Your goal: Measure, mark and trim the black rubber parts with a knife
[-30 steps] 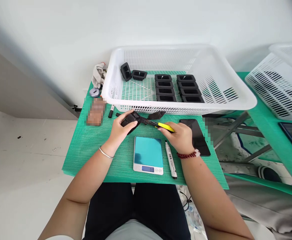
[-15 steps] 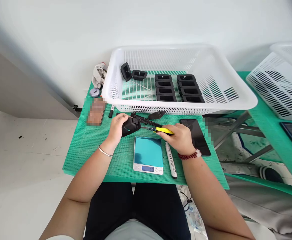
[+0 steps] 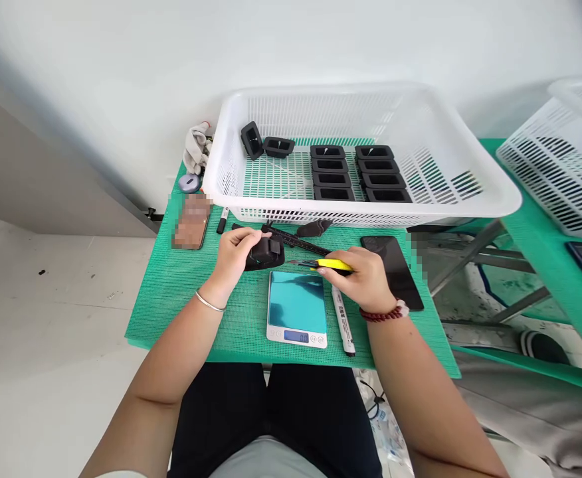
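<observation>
My left hand is closed on a black box-shaped part with a wide flange, held above the green table mat. In my right hand is a yellow and black utility knife, its tip pointing left, a little apart from the part. Just below both hands lies a small digital scale with a shiny plate. Beside it rests a white marker. Behind the hands a black caliper lies on the mat, near a crumpled black piece.
A large white basket with several black parts stands at the back. On the right lies a black phone. To the left are a blurred phone, a black-capped marker, a grey round case and a glove.
The black part has turned slightly in my left hand. My right hand has drawn the knife a little to the right, away from the part.
</observation>
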`<state>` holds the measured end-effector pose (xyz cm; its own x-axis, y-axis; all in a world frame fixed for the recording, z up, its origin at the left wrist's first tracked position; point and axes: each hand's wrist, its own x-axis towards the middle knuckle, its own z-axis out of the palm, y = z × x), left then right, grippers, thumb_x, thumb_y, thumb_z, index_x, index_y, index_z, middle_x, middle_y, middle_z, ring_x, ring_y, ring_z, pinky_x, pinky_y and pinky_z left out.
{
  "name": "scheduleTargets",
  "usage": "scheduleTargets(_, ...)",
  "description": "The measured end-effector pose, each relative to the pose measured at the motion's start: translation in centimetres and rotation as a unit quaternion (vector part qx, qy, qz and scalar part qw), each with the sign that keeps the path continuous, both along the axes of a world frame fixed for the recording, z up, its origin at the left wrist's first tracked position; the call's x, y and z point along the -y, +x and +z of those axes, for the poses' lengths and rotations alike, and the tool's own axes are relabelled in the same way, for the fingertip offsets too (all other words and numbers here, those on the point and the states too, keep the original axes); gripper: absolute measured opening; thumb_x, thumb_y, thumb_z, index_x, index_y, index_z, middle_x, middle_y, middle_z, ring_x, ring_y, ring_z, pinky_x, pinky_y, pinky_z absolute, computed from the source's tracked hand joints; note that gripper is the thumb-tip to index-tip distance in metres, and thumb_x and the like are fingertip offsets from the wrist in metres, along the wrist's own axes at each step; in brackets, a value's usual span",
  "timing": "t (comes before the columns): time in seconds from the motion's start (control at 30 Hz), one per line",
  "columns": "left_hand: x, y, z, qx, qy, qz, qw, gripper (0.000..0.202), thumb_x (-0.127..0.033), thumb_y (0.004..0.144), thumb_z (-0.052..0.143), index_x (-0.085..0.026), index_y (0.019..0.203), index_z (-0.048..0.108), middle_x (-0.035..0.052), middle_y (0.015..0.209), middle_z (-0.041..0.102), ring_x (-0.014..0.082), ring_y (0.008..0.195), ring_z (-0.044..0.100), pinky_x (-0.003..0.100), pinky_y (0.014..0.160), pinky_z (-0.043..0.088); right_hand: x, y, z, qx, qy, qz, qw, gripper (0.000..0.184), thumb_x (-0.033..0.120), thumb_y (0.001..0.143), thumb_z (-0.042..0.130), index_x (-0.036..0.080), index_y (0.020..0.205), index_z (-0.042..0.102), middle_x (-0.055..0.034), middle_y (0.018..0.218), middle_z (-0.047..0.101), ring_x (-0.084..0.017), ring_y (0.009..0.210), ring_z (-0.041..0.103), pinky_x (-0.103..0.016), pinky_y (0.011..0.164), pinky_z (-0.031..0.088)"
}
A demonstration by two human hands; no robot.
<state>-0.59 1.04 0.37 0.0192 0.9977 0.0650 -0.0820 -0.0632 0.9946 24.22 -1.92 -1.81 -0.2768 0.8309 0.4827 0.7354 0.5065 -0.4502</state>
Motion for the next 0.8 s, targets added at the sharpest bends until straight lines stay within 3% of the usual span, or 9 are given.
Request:
scheduleTargets(0.27,0.31,-0.05,-0.17,-0.057,0.037,-0.048,0.997,0.026,-0.039,0.079,0.063,-0.018,0.073,0.077,0.004,0.066,0.072,0.0146,0.061,0.059,0.026,0.055,0.04,-0.15,0.32,0.01,0.058,0.018,-0.075,0.995,0.049,0.06,0.084,0.052,0.016,0.072,0.071,-0.0043,0.05,0.056,-0.014,0.049,0.045,-0.027,0.048,0.031)
scheduleTargets(0.47,0.22,-0.12,-0.17,-0.045,0.031,-0.022,0.998,0.028,-0.036,0.081,0.059,-0.018,0.071,0.077,0.0032,0.062,0.069,0.0142,0.06,0.057,0.026,0.055,0.039,-0.1,0.5,0.15,0.054,0.008,-0.01,0.998,0.048,0.06,0.084,0.052,0.017,0.073,0.071,-0.0042,0.053,0.059,-0.013,0.05,0.046,-0.027,0.052,0.035)
scheduleTargets(0.63,0.5,0.06,-0.02,-0.054,0.03,-0.09,0.994,0.021,-0.028,0.077,0.058,-0.018,0.07,0.076,0.0043,0.068,0.072,0.0162,0.063,0.061,0.027,0.055,0.042,-0.2,0.7,0.24,0.075,0.015,-0.087,0.993,0.047,0.059,0.083,0.053,0.017,0.07,0.071,-0.0034,0.047,0.054,-0.014,0.048,0.043,-0.027,0.048,0.029)
scheduleTargets(0.8,0.46,0.15,0.28,-0.055,0.017,-0.03,0.998,0.024,-0.025,0.077,0.055,-0.017,0.066,0.073,0.0041,0.066,0.071,0.0162,0.062,0.061,0.027,0.057,0.043,-0.1,0.67,0.28,0.031,-0.022,-0.001,0.999,0.046,0.059,0.083,0.052,0.019,0.073,0.07,-0.0045,0.055,0.06,-0.014,0.052,0.049,-0.027,0.051,0.036)
